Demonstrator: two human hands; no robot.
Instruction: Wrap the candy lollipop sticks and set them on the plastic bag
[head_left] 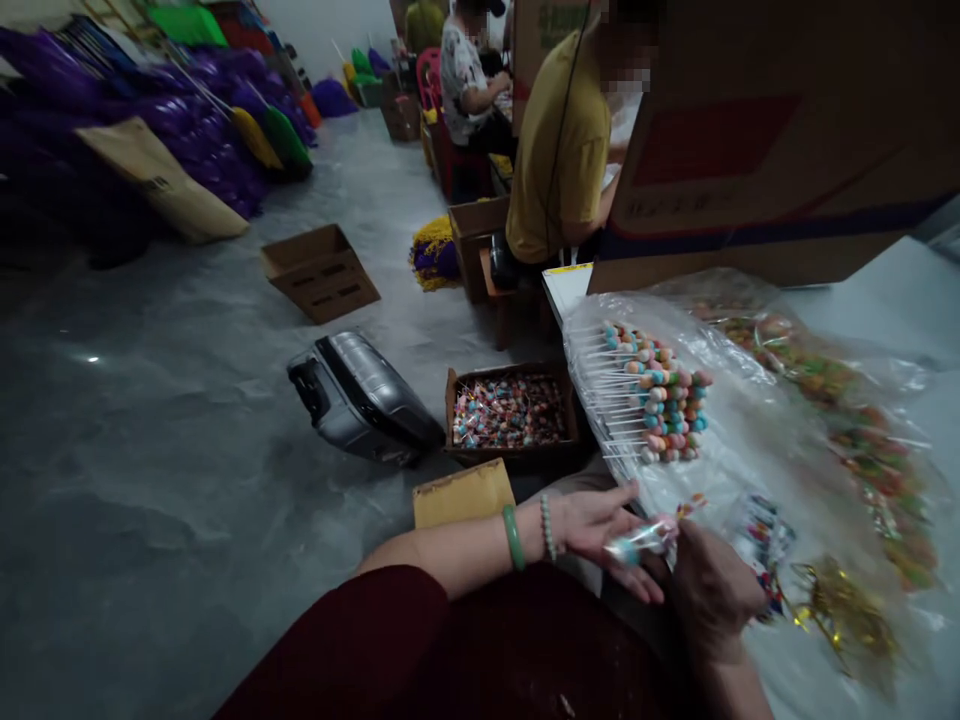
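1. Your left hand (600, 528) is spread palm up, its fingers stretched out, with a green bangle (513, 538) and a pale beaded bracelet (547, 528) at the wrist.
2. The stick of pastel candy in shiny clear film (639, 541) lies across that hand's fingers, just off the bench edge.
3. Your right hand (718, 585) is curled closed, pinching the same candy at its 3 o'clock end.
4. From the candy, at 12 o'clock, rows of bare pastel candy balls on white sticks (667, 405) lie on the plastic-covered white bench (757, 400), sticks toward 9.
5. At 3 o'clock, near your right hand, sit clear printed film wrappers (761, 532); at 4, a tangle of shiny gold strips (851, 615).
6. Between 10 and 11, a brown cardboard box (517, 456) holds many wrapped candies (510, 408).
7. At 10, a silver hard-shell suitcase (371, 385) lies on the grey floor (187, 420).
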